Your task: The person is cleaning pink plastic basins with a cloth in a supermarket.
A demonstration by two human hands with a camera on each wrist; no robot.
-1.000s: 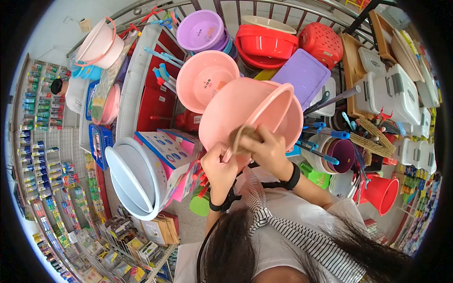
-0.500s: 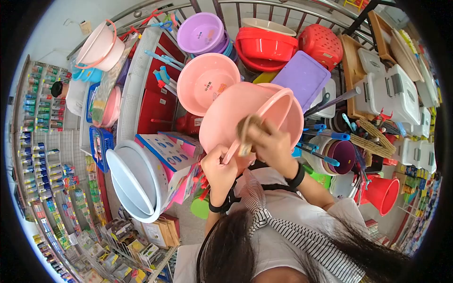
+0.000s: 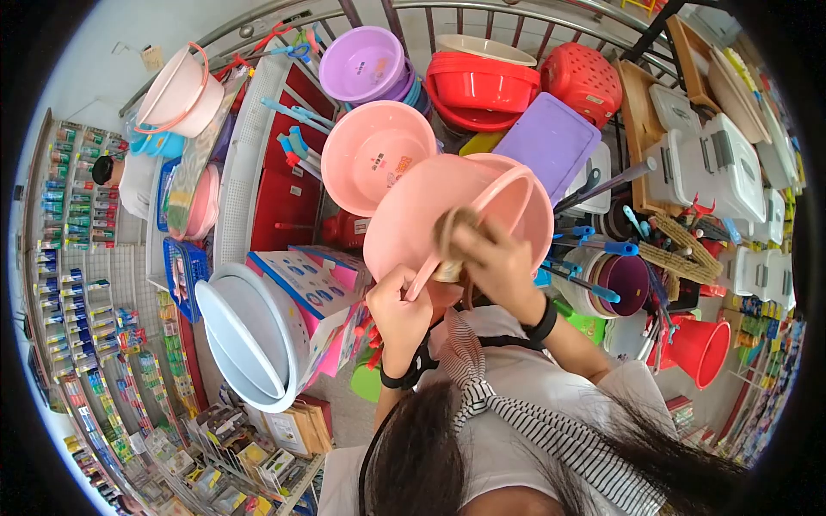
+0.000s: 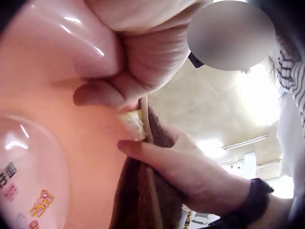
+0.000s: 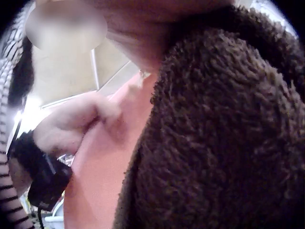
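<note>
A pink plastic basin is held tilted on its side in front of the person's chest. The left hand grips its rim at the near end, thumb and fingers curled round the edge. The right hand holds a fuzzy brown cloth against the rim, just beyond the left hand. In the left wrist view the cloth folds over the basin's edge, with the right thumb on the inner side. A small pale yellow-white patch shows at the rim between the two hands. Printed decals mark the basin's inside.
Another pink basin stands just beyond. Purple basins and red basins are stacked farther back. A pale blue basin is at the left, mop handles at the right. Shelves of small goods line the left side.
The right hand and cloth have shifted a little up and right along the rim since a second ago, and part of the cloth now hangs lower. The left hand keeps its grip.
</note>
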